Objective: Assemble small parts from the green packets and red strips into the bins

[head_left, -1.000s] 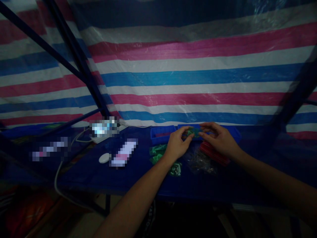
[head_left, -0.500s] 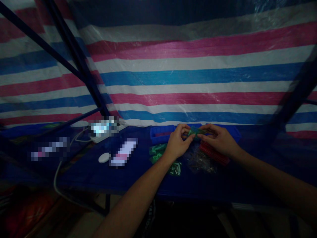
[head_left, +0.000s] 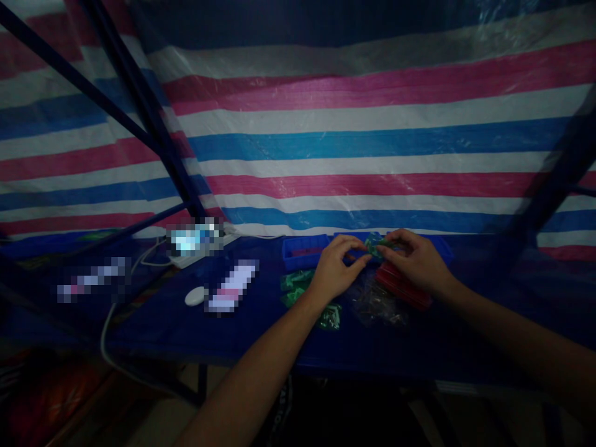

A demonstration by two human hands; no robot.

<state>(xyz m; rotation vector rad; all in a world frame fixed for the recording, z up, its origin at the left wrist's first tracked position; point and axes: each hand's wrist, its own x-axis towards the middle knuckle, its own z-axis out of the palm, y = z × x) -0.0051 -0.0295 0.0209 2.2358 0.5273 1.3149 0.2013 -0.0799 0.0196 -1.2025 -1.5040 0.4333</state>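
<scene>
Right hand [head_left: 414,257] pinching a small, shiny, translucent green packet [head_left: 374,243] before blue rectangular plastic bins [head_left: 305,262]. Left hand [head_left: 336,266] curved at the packet's edge; whether it grips cannot be told. Nearby: flat red bundle [head_left: 403,287], clear plastic bag [head_left: 378,304].

Striped sheet [head_left: 372,146], upper frame: pink, white and blue bands, grey and navy uppermost. Table [head_left: 177,326], lower frame: dark blue. Tray [head_left: 303,263], centre: brighter blue. Small packet [head_left: 374,244], centre: blue-green. Packets [head_left: 293,298], lower centre: green. Bundle [head_left: 404,288], lower right: red. Disc [head_left: 195,296], lower left: white.
</scene>
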